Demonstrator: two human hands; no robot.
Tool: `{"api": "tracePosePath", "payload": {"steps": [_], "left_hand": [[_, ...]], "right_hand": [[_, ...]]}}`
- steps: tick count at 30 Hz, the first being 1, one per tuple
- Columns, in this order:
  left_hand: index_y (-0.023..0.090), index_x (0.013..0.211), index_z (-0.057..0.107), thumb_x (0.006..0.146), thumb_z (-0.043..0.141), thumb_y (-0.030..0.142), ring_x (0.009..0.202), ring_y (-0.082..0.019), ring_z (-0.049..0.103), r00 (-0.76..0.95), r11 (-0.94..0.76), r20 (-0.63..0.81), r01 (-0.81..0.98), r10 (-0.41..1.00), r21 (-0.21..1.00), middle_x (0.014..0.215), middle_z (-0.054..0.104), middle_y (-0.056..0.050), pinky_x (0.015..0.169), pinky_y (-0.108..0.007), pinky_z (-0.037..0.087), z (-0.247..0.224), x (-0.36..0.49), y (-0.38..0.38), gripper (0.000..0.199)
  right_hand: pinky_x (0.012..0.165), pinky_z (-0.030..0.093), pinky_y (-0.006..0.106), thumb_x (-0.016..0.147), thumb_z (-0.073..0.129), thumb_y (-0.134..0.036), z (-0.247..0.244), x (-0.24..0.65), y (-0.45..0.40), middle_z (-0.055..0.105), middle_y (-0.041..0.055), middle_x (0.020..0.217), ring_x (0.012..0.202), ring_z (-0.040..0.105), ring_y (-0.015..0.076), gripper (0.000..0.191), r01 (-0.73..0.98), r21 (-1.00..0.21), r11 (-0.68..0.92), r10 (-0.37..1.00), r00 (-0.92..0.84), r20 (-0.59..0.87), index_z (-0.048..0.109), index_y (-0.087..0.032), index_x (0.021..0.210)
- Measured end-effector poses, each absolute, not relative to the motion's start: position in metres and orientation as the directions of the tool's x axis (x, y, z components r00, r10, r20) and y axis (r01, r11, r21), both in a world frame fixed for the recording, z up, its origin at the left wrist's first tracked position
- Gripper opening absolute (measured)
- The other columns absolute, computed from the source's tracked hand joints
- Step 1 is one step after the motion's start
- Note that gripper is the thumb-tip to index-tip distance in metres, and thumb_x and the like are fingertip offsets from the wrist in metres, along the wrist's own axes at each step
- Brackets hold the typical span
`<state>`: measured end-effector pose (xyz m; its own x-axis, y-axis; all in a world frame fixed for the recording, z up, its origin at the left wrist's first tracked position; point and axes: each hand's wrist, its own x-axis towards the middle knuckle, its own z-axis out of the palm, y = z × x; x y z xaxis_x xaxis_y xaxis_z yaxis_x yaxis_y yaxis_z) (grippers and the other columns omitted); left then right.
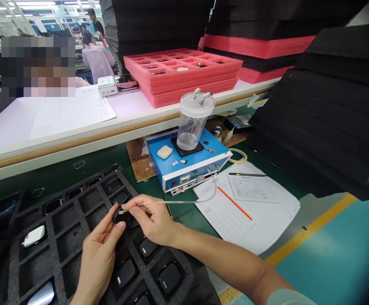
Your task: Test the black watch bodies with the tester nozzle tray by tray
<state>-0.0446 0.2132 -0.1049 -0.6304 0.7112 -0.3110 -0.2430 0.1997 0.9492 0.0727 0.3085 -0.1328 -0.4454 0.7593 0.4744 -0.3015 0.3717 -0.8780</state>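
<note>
In my left hand a small black watch case is pinched between thumb and fingertips, above the black foam tray. My right hand has its fingers closed on the end of a thin clear tube, its tip at the watch case. The tube runs back to the front of a blue machine with a clear lidded canister on top. More black watch cases and a white one lie in the tray's compartments.
A red foam tray sits on the white shelf at the back. Paper sheets with an orange pencil lie to the right. Stacks of black foam rise at the right. Other people work in the background.
</note>
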Motion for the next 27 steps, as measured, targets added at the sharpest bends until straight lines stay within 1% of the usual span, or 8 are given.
{"api": "tracePosePath", "payload": {"steps": [4, 7, 10, 15, 21, 24, 27], "left_hand": [[0.025, 0.127, 0.072, 0.055, 0.095, 0.042, 0.128, -0.028, 0.060, -0.638, 0.206, -0.306, -0.228, 0.707, 0.951, 0.112, 0.078, -0.006, 0.118, -0.041, 0.036, -0.1053, -0.0454, 0.2136, 0.077], [0.025, 0.126, 0.072, 0.057, 0.094, 0.042, 0.128, -0.028, 0.061, -0.639, 0.206, -0.288, -0.202, 0.713, 0.958, 0.112, 0.078, -0.006, 0.118, -0.041, 0.036, -0.1055, -0.0457, 0.2135, 0.075], [0.025, 0.127, 0.071, 0.058, 0.093, 0.042, 0.129, -0.029, 0.060, -0.634, 0.206, -0.289, -0.204, 0.717, 0.957, 0.114, 0.078, -0.007, 0.119, -0.043, 0.034, -0.1054, -0.0459, 0.2131, 0.075], [0.024, 0.127, 0.071, 0.057, 0.094, 0.043, 0.128, -0.031, 0.061, -0.638, 0.212, -0.289, -0.196, 0.713, 0.957, 0.113, 0.078, -0.008, 0.117, -0.044, 0.038, -0.1055, -0.0464, 0.2121, 0.076], [0.025, 0.128, 0.070, 0.057, 0.094, 0.042, 0.139, -0.031, 0.051, -0.627, 0.204, -0.312, -0.240, 0.714, 0.949, 0.120, 0.076, -0.007, 0.122, -0.046, 0.027, -0.1059, -0.0462, 0.2124, 0.077], [0.026, 0.128, 0.070, 0.057, 0.095, 0.041, 0.140, -0.031, 0.050, -0.619, 0.199, -0.314, -0.249, 0.720, 0.948, 0.123, 0.075, -0.006, 0.123, -0.045, 0.026, -0.1056, -0.0463, 0.2124, 0.077], [0.026, 0.127, 0.071, 0.057, 0.094, 0.041, 0.139, -0.030, 0.050, -0.623, 0.202, -0.312, -0.243, 0.717, 0.949, 0.123, 0.075, -0.006, 0.123, -0.044, 0.027, -0.1052, -0.0463, 0.2115, 0.075]], "right_hand": [[0.079, 0.061, 0.028, 0.099, 0.054, -0.031, -0.1354, 0.0712, 0.3088, 0.076, 0.0070, 0.099, 0.090, 0.074, 0.0175, 0.020, -0.312, -0.883, 0.350, 0.763, -0.452, 0.462, 0.070, -0.020, 0.100], [0.080, 0.062, 0.029, 0.098, 0.055, -0.031, -0.1362, 0.0707, 0.3090, 0.076, 0.0079, 0.099, 0.090, 0.074, 0.0181, 0.020, -0.316, -0.883, 0.347, 0.765, -0.450, 0.461, 0.071, -0.019, 0.100], [0.080, 0.062, 0.029, 0.098, 0.055, -0.030, -0.1346, 0.0711, 0.3090, 0.076, 0.0078, 0.098, 0.090, 0.075, 0.0181, 0.019, -0.314, -0.882, 0.350, 0.766, -0.447, 0.463, 0.071, -0.019, 0.099], [0.079, 0.062, 0.029, 0.098, 0.055, -0.031, -0.1319, 0.0721, 0.3089, 0.076, 0.0071, 0.098, 0.089, 0.075, 0.0179, 0.019, -0.309, -0.884, 0.349, 0.769, -0.445, 0.459, 0.070, -0.020, 0.098], [0.078, 0.062, 0.029, 0.098, 0.055, -0.030, -0.1322, 0.0723, 0.3085, 0.076, 0.0072, 0.097, 0.088, 0.075, 0.0177, 0.018, -0.301, -0.885, 0.356, 0.768, -0.445, 0.461, 0.070, -0.020, 0.098], [0.079, 0.062, 0.030, 0.099, 0.054, -0.030, -0.1321, 0.0722, 0.3084, 0.076, 0.0077, 0.098, 0.089, 0.075, 0.0182, 0.019, -0.304, -0.882, 0.361, 0.765, -0.444, 0.466, 0.070, -0.019, 0.098], [0.080, 0.062, 0.030, 0.098, 0.055, -0.030, -0.1319, 0.0720, 0.3085, 0.076, 0.0079, 0.097, 0.089, 0.075, 0.0185, 0.019, -0.305, -0.881, 0.362, 0.764, -0.445, 0.468, 0.070, -0.019, 0.098]]}}
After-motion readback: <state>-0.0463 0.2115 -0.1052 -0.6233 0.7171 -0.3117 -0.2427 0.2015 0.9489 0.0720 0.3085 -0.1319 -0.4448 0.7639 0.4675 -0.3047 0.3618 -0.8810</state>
